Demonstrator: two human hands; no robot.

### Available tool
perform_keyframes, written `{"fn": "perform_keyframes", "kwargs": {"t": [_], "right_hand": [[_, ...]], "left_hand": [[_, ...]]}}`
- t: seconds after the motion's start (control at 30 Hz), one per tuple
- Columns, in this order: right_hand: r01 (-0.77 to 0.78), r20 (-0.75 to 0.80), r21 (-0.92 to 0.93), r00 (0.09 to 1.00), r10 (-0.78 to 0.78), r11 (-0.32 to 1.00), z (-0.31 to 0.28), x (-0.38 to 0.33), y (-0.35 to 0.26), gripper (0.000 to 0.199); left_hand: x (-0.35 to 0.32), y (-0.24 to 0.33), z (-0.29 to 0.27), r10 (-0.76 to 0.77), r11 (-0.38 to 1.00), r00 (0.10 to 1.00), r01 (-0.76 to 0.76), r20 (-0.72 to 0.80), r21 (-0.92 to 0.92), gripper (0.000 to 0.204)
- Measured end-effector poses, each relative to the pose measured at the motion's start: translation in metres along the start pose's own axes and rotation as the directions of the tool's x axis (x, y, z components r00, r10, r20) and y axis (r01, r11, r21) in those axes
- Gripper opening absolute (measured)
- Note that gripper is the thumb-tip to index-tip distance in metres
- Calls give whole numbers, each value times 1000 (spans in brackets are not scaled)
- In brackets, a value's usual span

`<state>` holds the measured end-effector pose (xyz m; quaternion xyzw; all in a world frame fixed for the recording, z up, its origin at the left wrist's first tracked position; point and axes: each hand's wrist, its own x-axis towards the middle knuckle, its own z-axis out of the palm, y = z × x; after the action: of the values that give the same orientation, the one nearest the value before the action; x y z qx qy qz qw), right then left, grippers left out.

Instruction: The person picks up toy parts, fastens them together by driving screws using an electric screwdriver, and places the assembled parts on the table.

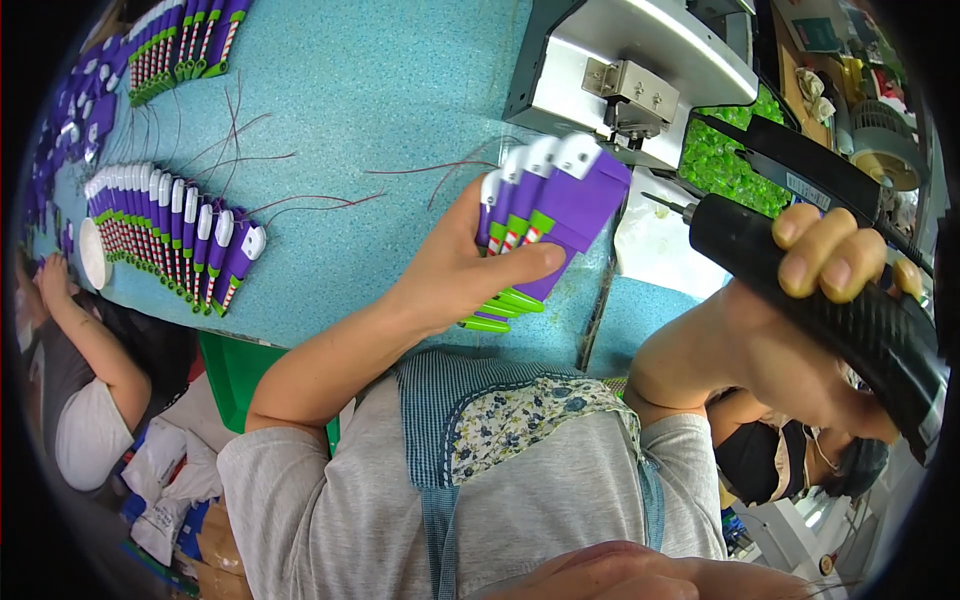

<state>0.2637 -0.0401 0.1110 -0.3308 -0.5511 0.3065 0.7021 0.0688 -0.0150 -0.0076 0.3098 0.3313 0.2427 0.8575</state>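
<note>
Left grip [465, 280]: closed around a fan of purple pieces [585, 200], thumb laid across their faces. Four white ends show, tilted toward the far edge of the surface [360, 90]; green ends point to the near edge. Red-and-white striped sticks run between. The fan is held up, right of the middle of the surface, toward its near edge.

Right grip [775, 325]: wrapped around a black power screwdriver [745, 235], fingers over its top. The bit [660, 203] points left, just beside the fan, with a gap showing between.

Front row [185, 245]: similar purple, white and green pieces, overlapping in a curve near the left part of the near edge.

Rear row [185, 40]: same kind, at the far left corner of the surface.

Wires [335, 203]: thin, dark red, spread right of the front row.

Disc [95, 255]: white, round, at the left end of the front row.

Metal fixture [640, 90]: silver, at the far edge, right part.

Small green parts [735, 160]: translucent, heaped right of the fixture.

White sheet [650, 240]: flat on the right part of the surface, below the screwdriver.

Co-worker's hand [52, 280]: at the left edge; what it holds cannot be told.
</note>
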Motion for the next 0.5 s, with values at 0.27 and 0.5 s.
{"fn": "perform_keyframes", "kwargs": {"t": [0.27,0.5], "right_hand": [[-94,-44,164,994,102,982,24,-17,27,94],[103,94,231,987,-127,968,-8,28,62,103]], "left_hand": [[2,-1,18,-28,1000,999,27,-20,-6,24],[-3,-2,13,-244,968,969,242,-34,-65,30]]}}
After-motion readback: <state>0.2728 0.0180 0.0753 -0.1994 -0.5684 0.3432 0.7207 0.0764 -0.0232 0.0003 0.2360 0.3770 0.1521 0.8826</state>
